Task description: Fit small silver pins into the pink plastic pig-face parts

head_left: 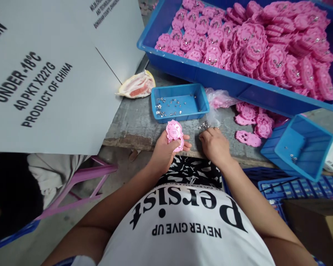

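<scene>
My left hand [166, 149] grips a pink plastic molded piece [174, 132], its thumb across the lower part and the other fingers behind. The piece is held over the table's front edge, its raised face turned up. My right hand [215, 145] rests at the table edge with curled fingers, its tips beside a small pile of shiny metal parts [204, 125]. Whatever those fingers pinch is hidden. Just beyond both hands sits a small blue tray [180, 119] with scattered metal bits inside.
A large blue bin [188, 66] full of pink pieces stands at the back right. More loose pink pieces [248, 138] and a tilted blue box [302, 147] lie to the right. Fruit peel [137, 85] and a big printed carton [58, 85] are on the left, beside a pink stool [91, 173].
</scene>
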The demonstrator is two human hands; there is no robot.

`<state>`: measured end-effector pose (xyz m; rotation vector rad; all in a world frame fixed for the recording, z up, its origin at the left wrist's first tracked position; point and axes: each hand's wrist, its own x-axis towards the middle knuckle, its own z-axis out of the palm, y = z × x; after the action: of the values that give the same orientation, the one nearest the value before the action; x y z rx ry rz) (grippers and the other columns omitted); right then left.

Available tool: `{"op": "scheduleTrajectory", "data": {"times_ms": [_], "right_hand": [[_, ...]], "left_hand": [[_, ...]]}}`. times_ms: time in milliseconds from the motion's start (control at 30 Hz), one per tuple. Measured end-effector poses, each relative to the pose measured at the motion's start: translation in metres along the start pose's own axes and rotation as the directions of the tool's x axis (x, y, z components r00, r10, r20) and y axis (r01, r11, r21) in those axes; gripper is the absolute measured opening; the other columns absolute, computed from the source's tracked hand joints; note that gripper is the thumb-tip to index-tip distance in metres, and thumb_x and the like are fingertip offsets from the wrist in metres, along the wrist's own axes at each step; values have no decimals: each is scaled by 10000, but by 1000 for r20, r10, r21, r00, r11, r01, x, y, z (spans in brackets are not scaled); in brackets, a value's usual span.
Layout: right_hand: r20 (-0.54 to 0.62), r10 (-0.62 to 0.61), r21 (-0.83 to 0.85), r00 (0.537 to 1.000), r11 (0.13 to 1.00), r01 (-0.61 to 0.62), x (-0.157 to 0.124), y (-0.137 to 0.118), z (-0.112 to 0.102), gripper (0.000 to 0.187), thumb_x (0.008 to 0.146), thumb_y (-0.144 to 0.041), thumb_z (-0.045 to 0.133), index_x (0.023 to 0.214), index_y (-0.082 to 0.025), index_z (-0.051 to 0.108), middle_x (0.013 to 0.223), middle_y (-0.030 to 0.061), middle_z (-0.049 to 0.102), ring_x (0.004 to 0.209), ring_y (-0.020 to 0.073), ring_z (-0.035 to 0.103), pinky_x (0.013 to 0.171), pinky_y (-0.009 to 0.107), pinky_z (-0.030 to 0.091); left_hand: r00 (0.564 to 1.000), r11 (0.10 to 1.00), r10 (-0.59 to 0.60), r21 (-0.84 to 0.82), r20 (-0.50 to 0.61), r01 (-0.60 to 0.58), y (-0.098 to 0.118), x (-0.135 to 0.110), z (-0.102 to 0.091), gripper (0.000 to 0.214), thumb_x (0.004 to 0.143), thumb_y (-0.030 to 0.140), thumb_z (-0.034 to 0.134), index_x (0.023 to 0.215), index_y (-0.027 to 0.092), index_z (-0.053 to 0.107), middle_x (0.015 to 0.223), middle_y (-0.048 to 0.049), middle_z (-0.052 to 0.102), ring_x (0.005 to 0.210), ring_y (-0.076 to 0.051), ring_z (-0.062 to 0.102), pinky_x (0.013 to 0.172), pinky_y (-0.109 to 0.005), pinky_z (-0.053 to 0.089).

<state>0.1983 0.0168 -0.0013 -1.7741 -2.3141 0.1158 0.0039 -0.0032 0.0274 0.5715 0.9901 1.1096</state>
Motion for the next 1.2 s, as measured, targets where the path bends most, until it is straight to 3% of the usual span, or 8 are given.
{"op": "scheduleTrajectory", "data": {"times_ms": [167, 267, 367, 533, 633, 767, 967, 1200], "right_hand": [[-11, 114, 401, 993, 911, -100, 1, 4, -3, 102, 889, -165, 577, 854, -195, 668, 874, 91, 702, 829, 238, 611, 754, 365, 474], [83, 208, 798, 975, 571, -190, -3, 4, -11, 97, 848, -286, 668, 909, -212, 687, 776, 5, 667, 683, 161, 567, 661, 307, 459], [235, 207, 942, 950, 193, -276, -5, -1, -19, 236, 763, -389, 805, 911, -215, 743, 664, -40, 620, 555, 111, 490, 531, 256, 374], [386, 203, 922, 900, -121, -368, -5, -9, -28, 312, 603, -394, 954, 731, -205, 741, 663, 1, 720, 450, 83, 433, 440, 251, 313], [364, 215, 930, 906, -138, -341, -5, -12, -28, 317, 600, -403, 966, 688, -207, 733, 726, 26, 760, 457, 78, 425, 436, 248, 305], [244, 214, 970, 946, -61, -237, -6, -14, -26, 289, 606, -391, 978, 668, -226, 748, 839, 31, 734, 687, 146, 614, 598, 302, 487], [109, 144, 979, 984, 154, -131, -11, -14, -24, 174, 697, -392, 932, 710, -278, 802, 843, 31, 692, 843, 195, 655, 807, 387, 546], [220, 217, 971, 951, 44, -235, -13, -15, -28, 270, 699, -465, 905, 783, -236, 789, 755, -5, 694, 580, 109, 490, 542, 267, 391]], "left_hand": [[1000, 999, -24, 21, -11, 24, 0, -2, 4, 447, 736, 158, 704, 1159, 156, 559, 946, -50, 756, 718, -176, 723, 736, -352, 571], [999, 998, -52, 33, -3, 52, -1, -2, 9, 426, 731, 140, 685, 1137, 155, 559, 947, -54, 755, 697, -169, 714, 706, -341, 567], [997, 996, -75, 45, 34, 74, -1, -4, 13, 414, 715, 121, 667, 1115, 149, 563, 951, -62, 755, 673, -161, 701, 654, -316, 552], [994, 995, -80, 74, 81, 74, 1, -7, 18, 348, 717, 114, 651, 1055, 149, 575, 939, -58, 741, 669, -156, 696, 616, -295, 540], [993, 993, -66, 101, 94, 56, 3, -9, 20, 295, 735, 134, 672, 1012, 152, 572, 934, -52, 722, 653, -146, 682, 593, -288, 534], [993, 992, -67, 115, 101, 55, 1, -9, 21, 290, 772, 205, 725, 1002, 156, 556, 874, -31, 692, 628, -136, 658, 570, -284, 532], [984, 995, -79, 66, 157, 70, -5, -7, 22, 368, 746, 208, 772, 1017, 153, 529, 693, 1, 648, 599, -135, 630, 529, -244, 479], [998, 980, 40, 195, 40, -47, -5, -6, 23, 372, 715, 175, 786, 994, 173, 540, 732, 25, 650, 546, -108, 609, 495, -240, 467]]}}
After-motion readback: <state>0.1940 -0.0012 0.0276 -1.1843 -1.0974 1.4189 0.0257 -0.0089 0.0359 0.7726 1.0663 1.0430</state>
